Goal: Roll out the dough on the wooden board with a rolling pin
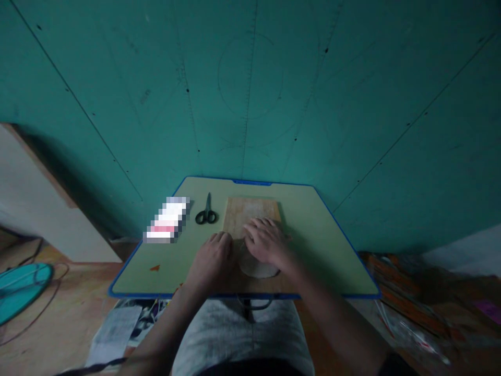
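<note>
A wooden board [250, 211] lies on a small pale green table with a blue rim. On the board rests a pale, flat, rounded piece [258, 269], partly covered; its material is hard to tell. My right hand [266, 240] lies palm down over the far part of this piece, fingers stretched forward and slightly bent. At the board's left edge is my left hand [214, 256], its fingers curled in. Whatever those fingers hold is hidden beneath the hand. Black-handled scissors [206, 215] lie left of the board, blades pointing away.
A blurred-out phone-like object [167, 219] lies on the left of the table [329, 250]. Near the front left is a small orange scrap [155, 268]. A green wall [250, 94] rises behind. Papers [113, 331] and a teal round object [23, 290] are lower left; clutter fills the lower right.
</note>
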Demonstrator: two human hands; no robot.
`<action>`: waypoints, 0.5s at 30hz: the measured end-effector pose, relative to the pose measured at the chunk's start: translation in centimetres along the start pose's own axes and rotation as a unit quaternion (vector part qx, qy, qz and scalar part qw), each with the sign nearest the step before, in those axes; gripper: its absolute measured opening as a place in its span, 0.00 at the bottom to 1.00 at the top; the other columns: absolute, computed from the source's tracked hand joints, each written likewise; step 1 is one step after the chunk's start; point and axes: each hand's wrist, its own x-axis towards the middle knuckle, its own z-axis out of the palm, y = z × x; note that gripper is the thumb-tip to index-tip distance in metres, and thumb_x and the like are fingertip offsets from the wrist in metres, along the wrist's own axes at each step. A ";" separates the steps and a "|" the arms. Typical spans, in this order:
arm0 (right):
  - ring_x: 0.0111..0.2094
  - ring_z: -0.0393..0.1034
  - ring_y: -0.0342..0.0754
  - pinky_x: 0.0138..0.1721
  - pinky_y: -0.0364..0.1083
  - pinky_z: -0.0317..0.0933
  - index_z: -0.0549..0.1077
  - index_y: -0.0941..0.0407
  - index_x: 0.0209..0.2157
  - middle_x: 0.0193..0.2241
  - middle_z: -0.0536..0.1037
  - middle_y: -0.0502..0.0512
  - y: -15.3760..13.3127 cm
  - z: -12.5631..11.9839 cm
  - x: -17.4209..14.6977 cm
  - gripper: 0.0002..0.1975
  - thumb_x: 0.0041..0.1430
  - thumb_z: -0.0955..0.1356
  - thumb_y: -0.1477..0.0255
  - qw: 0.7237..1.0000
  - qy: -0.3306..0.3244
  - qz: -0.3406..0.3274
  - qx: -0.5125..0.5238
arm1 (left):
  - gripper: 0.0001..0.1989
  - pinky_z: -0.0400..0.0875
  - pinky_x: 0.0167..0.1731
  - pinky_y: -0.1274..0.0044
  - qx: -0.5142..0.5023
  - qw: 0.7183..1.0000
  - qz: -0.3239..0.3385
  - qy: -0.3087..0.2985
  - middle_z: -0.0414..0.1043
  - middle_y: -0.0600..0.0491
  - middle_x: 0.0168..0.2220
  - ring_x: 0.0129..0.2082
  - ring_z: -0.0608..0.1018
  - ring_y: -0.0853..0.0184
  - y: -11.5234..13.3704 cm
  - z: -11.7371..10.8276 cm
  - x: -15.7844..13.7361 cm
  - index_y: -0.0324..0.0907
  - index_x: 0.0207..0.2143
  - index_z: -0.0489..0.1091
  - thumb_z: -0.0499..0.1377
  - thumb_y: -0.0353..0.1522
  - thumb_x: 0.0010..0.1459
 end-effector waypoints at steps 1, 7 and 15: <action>0.54 0.66 0.53 0.58 0.54 0.54 0.76 0.54 0.49 0.51 0.76 0.60 0.1 0.0 0.5 0.14 0.66 0.62 0.69 1.000 -0.004 -0.002 0.001 | 0.05 0.68 0.35 0.74 0.003 1.000 -0.005 0.010 0.74 0.48 0.36 0.37 0.76 0.61 -0.2 0.0 0.3 0.43 0.35 0.67 0.52 0.27 0.62; 0.56 0.65 0.52 0.58 0.51 0.54 0.73 0.55 0.53 0.54 0.74 0.58 0.9 0.4 3.2 0.17 0.67 0.61 0.71 0.999 -0.021 -0.020 0.021 | 0.06 0.63 0.30 0.77 -0.009 0.998 -0.059 0.025 0.74 0.49 0.32 0.32 0.78 0.63 -0.9 -0.7 2.0 0.42 0.37 0.68 0.51 0.28 0.63; 0.53 0.67 0.51 0.54 0.50 0.57 0.75 0.54 0.47 0.50 0.75 0.58 1.0 0.8 6.7 0.15 0.69 0.59 0.71 0.999 -0.036 -0.005 0.007 | 0.13 0.60 0.28 0.75 0.045 0.994 -0.100 0.002 0.79 0.45 0.35 0.33 0.80 0.60 -1.7 -1.6 4.2 0.41 0.36 0.72 0.49 0.32 0.66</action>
